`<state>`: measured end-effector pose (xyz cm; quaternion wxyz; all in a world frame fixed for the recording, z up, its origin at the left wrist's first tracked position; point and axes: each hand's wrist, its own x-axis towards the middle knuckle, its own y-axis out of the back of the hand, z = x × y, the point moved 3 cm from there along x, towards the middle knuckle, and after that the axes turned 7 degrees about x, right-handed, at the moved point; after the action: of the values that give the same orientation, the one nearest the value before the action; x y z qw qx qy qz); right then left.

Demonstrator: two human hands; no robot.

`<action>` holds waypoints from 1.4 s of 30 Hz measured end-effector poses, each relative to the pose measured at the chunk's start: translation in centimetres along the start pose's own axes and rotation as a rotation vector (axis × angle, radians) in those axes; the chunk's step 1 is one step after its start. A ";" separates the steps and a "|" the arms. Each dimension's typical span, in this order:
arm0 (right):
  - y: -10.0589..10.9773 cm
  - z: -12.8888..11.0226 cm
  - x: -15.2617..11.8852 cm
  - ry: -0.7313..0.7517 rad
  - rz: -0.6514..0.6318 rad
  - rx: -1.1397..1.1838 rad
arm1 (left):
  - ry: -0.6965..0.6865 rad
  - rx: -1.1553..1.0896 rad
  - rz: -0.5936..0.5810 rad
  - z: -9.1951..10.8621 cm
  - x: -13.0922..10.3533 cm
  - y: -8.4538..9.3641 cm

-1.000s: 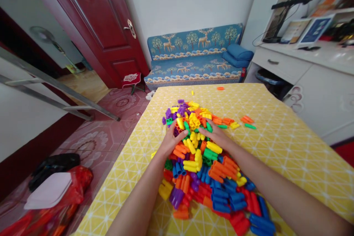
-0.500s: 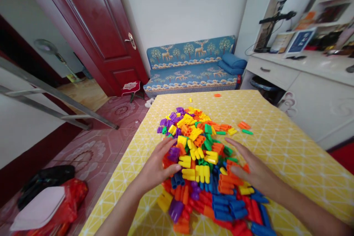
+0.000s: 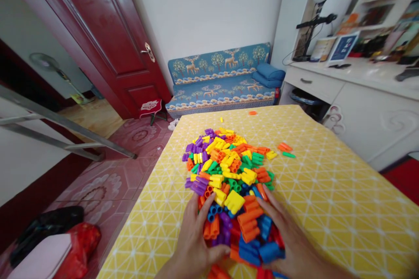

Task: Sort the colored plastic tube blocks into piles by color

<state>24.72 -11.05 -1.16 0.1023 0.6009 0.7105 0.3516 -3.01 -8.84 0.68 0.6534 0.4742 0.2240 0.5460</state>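
A heap of colourful plastic tube-shaped building blocks (image 3: 225, 168) lies on the patterned yellow tablecloth (image 3: 327, 192). My left hand (image 3: 196, 242) is at the near left side of the heap, open, its fingers apart against orange and dark blue blocks. On the near right side, my right hand (image 3: 293, 239) is open too, curved beside orange, red and blue blocks (image 3: 248, 250). Between the two hands sit a yellow block (image 3: 235, 202) and an orange block (image 3: 249, 224). Neither hand grips a single block. Some fingertips are partly hidden among the pieces.
A few stray pieces lie past the heap: an orange block (image 3: 284, 146), a green piece (image 3: 288, 155) and another orange block (image 3: 252, 113). Beyond the table stands a blue sofa (image 3: 216, 91). A white cabinet (image 3: 366, 117) is at right, a metal ladder (image 3: 65, 124) at left.
Both hands have come nearer to me and closer together. Blocks between them have shifted toward me and bunched up. The view has turned slightly.
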 end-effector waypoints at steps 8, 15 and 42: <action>-0.4 -1.9 4.9 0.030 0.104 0.176 | 0.033 -0.104 0.027 1.3 4.1 -0.2; -0.6 -1.0 14.2 0.069 0.304 0.231 | -0.061 -0.090 0.189 2.4 12.3 1.1; -0.5 6.8 19.1 -0.233 0.347 0.065 | 0.221 -0.276 0.301 -9.2 12.1 0.2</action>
<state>23.35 9.17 -1.16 0.1022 0.7537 0.5908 0.2691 -6.85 5.79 -0.58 0.5948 0.3459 0.1444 0.7112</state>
